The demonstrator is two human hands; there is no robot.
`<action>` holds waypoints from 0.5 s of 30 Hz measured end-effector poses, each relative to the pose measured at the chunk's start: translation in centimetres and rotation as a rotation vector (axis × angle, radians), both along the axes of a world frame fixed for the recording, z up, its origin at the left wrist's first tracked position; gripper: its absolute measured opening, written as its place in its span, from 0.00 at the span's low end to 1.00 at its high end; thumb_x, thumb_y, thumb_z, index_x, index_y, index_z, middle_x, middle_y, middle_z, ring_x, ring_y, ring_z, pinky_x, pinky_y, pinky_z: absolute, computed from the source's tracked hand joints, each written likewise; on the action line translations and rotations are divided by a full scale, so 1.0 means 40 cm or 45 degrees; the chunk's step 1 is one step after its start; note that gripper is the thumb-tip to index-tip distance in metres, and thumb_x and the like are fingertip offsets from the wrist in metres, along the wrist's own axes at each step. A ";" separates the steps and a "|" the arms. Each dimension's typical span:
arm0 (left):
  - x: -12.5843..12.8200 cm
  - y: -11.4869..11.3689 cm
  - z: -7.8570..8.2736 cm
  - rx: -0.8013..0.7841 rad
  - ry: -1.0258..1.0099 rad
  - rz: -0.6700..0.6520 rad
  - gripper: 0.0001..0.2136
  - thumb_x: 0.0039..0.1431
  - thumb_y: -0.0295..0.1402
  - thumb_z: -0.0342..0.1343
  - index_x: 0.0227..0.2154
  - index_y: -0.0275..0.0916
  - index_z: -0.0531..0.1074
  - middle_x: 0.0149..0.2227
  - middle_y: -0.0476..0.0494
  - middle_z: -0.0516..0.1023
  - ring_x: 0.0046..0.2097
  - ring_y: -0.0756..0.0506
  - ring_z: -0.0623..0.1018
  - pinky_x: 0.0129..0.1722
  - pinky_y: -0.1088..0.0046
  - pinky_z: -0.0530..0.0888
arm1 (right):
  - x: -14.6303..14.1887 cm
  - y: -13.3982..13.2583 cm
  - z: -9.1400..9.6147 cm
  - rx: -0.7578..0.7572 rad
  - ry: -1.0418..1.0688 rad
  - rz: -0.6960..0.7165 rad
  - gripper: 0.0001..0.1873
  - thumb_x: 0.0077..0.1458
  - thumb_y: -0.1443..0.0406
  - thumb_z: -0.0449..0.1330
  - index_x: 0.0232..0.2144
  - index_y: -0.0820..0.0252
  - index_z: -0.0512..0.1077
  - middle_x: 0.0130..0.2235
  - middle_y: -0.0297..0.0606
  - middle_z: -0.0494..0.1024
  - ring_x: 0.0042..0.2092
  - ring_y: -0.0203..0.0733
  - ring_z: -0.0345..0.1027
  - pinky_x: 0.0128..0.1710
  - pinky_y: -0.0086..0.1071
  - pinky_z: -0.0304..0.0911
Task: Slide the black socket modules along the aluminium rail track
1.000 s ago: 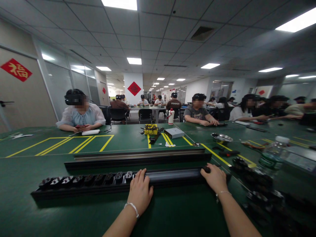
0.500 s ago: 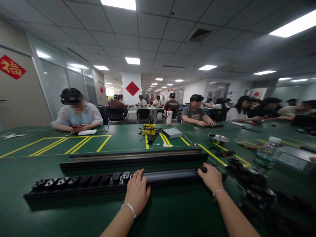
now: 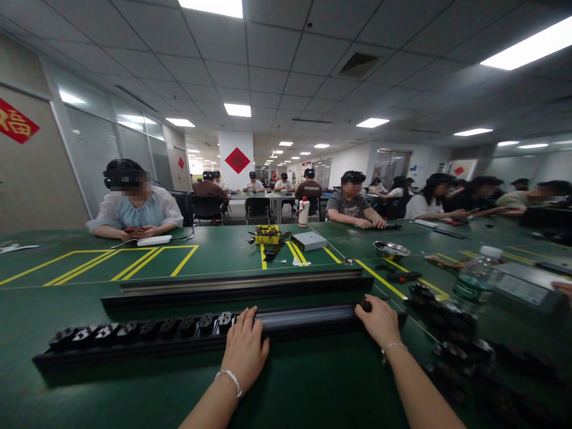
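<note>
A long black rail lies across the green table in front of me, its left half filled with several black socket modules. My left hand rests flat on the rail near its middle, fingers stretched out over the channel beside the last module. My right hand is curled over the rail's right end, with a small black part at its fingertips. A second black rail lies parallel just behind.
A pile of black modules and a water bottle stand at the right. A metal bowl, a grey box and a yellow item lie farther back. People sit along the far edge.
The view has drifted a little to the right and down. Both hands stay on the rail in the same places.
</note>
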State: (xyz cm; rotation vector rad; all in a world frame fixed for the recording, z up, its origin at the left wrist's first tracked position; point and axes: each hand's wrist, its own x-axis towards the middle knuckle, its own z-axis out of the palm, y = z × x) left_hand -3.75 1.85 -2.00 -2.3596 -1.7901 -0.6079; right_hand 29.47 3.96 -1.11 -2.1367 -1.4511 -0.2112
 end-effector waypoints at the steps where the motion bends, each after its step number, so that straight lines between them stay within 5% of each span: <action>1: 0.000 0.000 0.000 -0.002 0.001 0.000 0.10 0.53 0.33 0.46 0.38 0.41 0.67 0.58 0.43 0.59 0.60 0.42 0.55 0.54 0.61 0.58 | -0.002 -0.001 0.003 -0.011 0.008 -0.009 0.23 0.49 0.57 0.50 0.43 0.66 0.69 0.48 0.47 0.71 0.51 0.49 0.62 0.51 0.40 0.52; 15: 0.001 0.000 0.001 0.025 0.002 -0.001 0.10 0.53 0.33 0.46 0.38 0.40 0.67 0.58 0.43 0.60 0.59 0.41 0.57 0.53 0.62 0.58 | 0.004 0.002 -0.003 0.031 -0.023 0.011 0.22 0.48 0.58 0.49 0.41 0.66 0.70 0.46 0.47 0.72 0.49 0.49 0.63 0.49 0.38 0.55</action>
